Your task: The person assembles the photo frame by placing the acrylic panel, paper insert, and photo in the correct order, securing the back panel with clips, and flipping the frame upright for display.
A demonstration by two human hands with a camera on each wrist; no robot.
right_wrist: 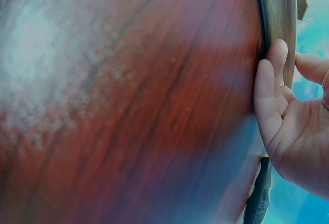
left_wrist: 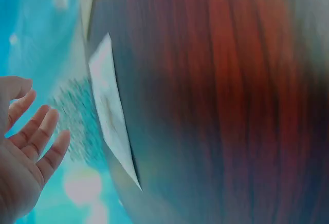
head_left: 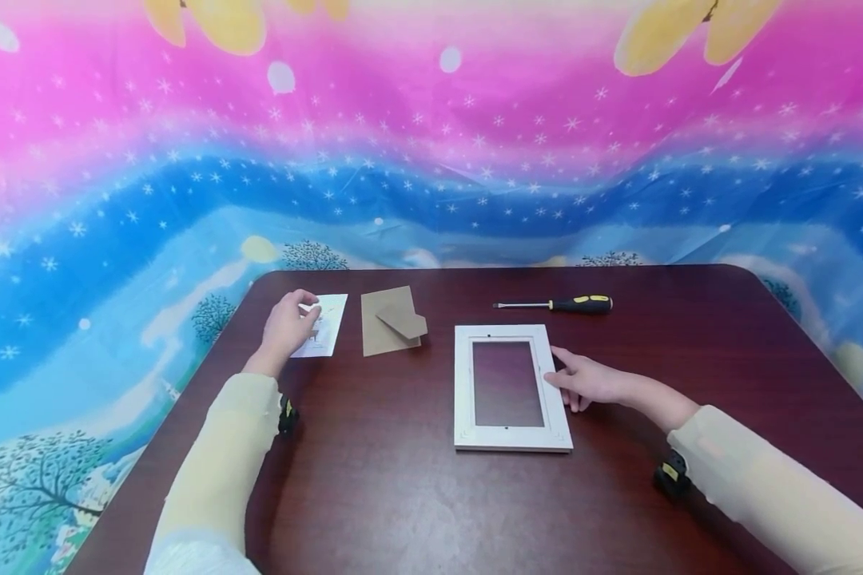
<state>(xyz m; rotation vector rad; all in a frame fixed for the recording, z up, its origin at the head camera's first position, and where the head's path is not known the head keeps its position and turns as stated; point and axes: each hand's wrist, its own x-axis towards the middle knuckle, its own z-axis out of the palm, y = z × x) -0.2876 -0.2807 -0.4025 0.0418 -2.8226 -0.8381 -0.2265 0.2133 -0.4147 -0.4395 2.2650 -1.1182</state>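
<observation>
The white frame [head_left: 463, 391] lies on the dark red table [head_left: 374, 479], and you can see a dark window in its middle. It has a little dark dot on its top bar and one on its bottom bar. The right hand [head_left: 591, 379] is at the frame's right edge and pinches it, with the thumb on top and the fingers at the side and below. The left hand [head_left: 288, 326] is far to the left of the frame, well apart from the right hand. Its fingers are spread and a bit bent, over the white paper [head_left: 331, 323] with a picture on it, and they are not holding it. The brown board [head_left: 374, 342] sits between the paper and the frame, to the frame's left and a bit farther back, and its stand flap [head_left: 403, 321] sticks out. The screwdriver [head_left: 582, 304] lies just past the frame's far edge, with its black and yellow handle pointing right. Way behind the frame hangs a bright cloth [head_left: 431, 176], pink and blue, with white snowflakes on it.
</observation>
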